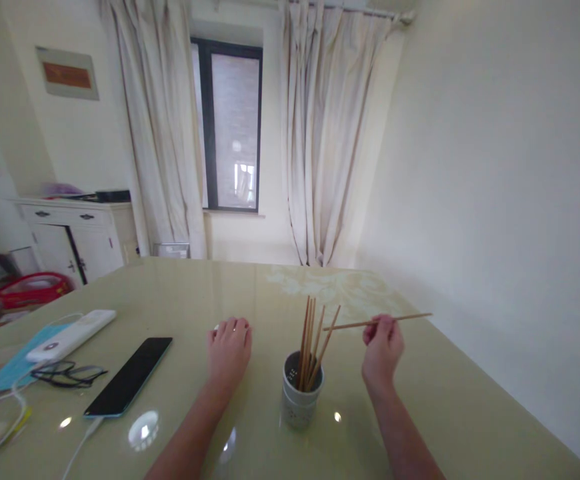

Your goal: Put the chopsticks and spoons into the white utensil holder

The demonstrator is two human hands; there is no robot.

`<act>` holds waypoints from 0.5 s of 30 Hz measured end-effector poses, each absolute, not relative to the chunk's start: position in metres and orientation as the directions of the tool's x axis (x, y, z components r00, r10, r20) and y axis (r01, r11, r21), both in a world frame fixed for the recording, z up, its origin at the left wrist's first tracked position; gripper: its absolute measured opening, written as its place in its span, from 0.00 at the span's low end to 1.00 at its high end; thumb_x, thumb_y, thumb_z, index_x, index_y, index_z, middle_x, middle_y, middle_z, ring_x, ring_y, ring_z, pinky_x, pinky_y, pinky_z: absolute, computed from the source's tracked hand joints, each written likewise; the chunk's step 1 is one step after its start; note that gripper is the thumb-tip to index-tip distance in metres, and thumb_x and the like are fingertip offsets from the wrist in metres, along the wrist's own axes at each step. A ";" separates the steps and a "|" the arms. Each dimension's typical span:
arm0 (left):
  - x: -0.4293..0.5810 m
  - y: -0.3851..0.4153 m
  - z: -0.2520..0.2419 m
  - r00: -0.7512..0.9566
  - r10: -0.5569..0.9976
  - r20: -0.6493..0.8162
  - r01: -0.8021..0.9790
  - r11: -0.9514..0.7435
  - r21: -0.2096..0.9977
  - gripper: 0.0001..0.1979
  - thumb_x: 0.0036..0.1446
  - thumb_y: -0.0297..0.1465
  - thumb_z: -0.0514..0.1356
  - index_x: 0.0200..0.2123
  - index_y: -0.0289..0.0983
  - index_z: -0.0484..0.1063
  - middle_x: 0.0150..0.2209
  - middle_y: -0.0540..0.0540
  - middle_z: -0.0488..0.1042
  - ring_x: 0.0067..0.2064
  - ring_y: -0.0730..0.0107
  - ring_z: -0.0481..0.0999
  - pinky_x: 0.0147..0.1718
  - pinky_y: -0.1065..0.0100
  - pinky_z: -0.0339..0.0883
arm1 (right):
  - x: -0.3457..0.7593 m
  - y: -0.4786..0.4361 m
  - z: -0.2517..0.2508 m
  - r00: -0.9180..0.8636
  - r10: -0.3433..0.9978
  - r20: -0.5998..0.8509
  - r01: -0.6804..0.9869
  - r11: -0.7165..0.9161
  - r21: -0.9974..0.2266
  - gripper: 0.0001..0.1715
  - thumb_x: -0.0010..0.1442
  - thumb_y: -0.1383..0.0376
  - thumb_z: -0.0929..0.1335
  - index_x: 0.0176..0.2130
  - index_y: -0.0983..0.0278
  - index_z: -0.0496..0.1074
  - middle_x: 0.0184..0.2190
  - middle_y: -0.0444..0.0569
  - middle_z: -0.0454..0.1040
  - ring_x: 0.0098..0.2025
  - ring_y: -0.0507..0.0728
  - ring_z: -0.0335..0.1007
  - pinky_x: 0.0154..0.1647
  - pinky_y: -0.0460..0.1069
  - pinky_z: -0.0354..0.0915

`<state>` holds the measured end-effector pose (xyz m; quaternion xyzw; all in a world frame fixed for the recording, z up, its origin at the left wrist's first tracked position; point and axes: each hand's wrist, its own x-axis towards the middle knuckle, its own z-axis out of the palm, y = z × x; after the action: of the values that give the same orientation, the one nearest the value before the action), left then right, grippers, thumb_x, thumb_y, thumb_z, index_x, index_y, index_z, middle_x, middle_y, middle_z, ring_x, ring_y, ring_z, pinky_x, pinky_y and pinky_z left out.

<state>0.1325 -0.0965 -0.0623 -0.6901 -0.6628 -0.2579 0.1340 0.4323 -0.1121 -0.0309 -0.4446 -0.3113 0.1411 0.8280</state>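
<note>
A single wooden chopstick (413,316) is pinched in my right hand (384,350), held nearly level above the table to the right of a grey chopstick holder (301,408). Several chopsticks (308,343) stand in that holder, leaning at slightly different angles. The left tip of the held chopstick comes close to the standing ones; whether they touch I cannot tell. To the left of the holder, my left hand (230,347) rests palm down on the table, fingers loosely bent and not gripping anything I can see. A ring shows on one finger.
The glossy table (210,287) also bears a phone (130,377) with a cable plugged in, eyeglasses (67,375), a white power strip (73,335) and a blue sheet (7,370) at the left. A wall (510,233) borders the right side. Curtains and a white cabinet (80,240) stand beyond.
</note>
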 end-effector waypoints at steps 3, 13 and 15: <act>0.117 -0.094 -0.063 -0.062 0.889 0.454 0.997 0.036 0.066 0.13 0.71 0.32 0.53 0.47 0.37 0.78 0.47 0.38 0.80 0.52 0.49 0.76 0.48 0.54 0.61 | 0.451 -0.121 -0.014 0.835 0.349 0.425 0.064 0.706 -0.705 0.29 0.66 0.40 0.69 0.30 0.60 0.65 0.19 0.35 0.62 0.18 0.48 0.55 0.18 0.42 0.52; 0.102 -0.087 -0.079 -0.119 0.968 0.219 0.992 0.107 0.064 0.19 0.72 0.22 0.46 0.54 0.37 0.74 0.51 0.36 0.77 0.48 0.56 0.81 0.41 0.62 0.69 | 0.391 -0.142 -0.032 0.351 0.733 0.582 0.046 0.608 -0.793 0.29 0.69 0.44 0.70 0.27 0.61 0.69 0.17 0.38 0.62 0.17 0.49 0.55 0.16 0.44 0.49; 0.100 -0.085 -0.079 -0.119 0.968 0.219 0.992 0.105 0.074 0.19 0.71 0.21 0.46 0.54 0.37 0.74 0.50 0.37 0.77 0.47 0.57 0.81 0.41 0.63 0.69 | 0.388 -0.141 -0.037 0.253 0.753 0.607 0.157 0.587 -0.794 0.31 0.71 0.43 0.68 0.26 0.62 0.69 0.17 0.39 0.62 0.18 0.50 0.57 0.18 0.45 0.52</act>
<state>0.0998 -0.0851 -0.0790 -0.6613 -0.7410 -0.1014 0.0574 0.3881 -0.1413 -0.0372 -0.3989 -0.5708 0.2178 0.6838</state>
